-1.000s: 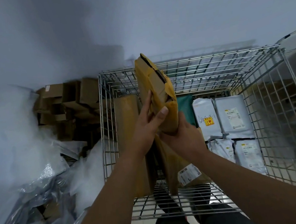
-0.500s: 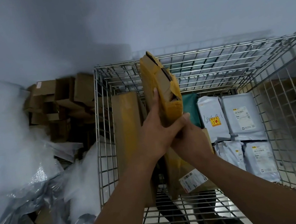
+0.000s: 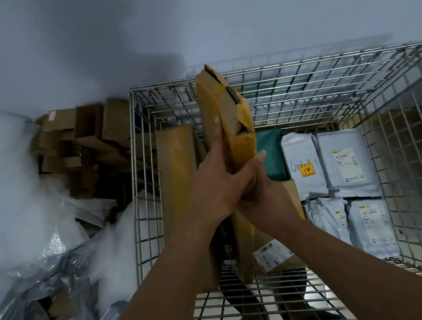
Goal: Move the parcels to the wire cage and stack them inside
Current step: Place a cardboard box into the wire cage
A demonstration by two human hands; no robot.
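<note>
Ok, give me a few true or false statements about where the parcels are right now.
1. The left hand and right hand both hold the yellow parcel over the wire cage. True.
2. The cage is bare inside. False: grey mailers lie in it, among others.
3. Four grey mailers lie along the cage's right side. True.
4. The green mailer lies outside the cage. False: the green mailer is inside, beside the grey mailers.

Silver wire cage [image 3: 299,63] holds tall brown cardboard box [image 3: 181,191] at nine o'clock, white plastic mailers [image 3: 347,164] at three, green plastic mailer [image 3: 272,156] seemingly at twelve; yellow padded parcel [image 3: 241,147] over centre.
</note>
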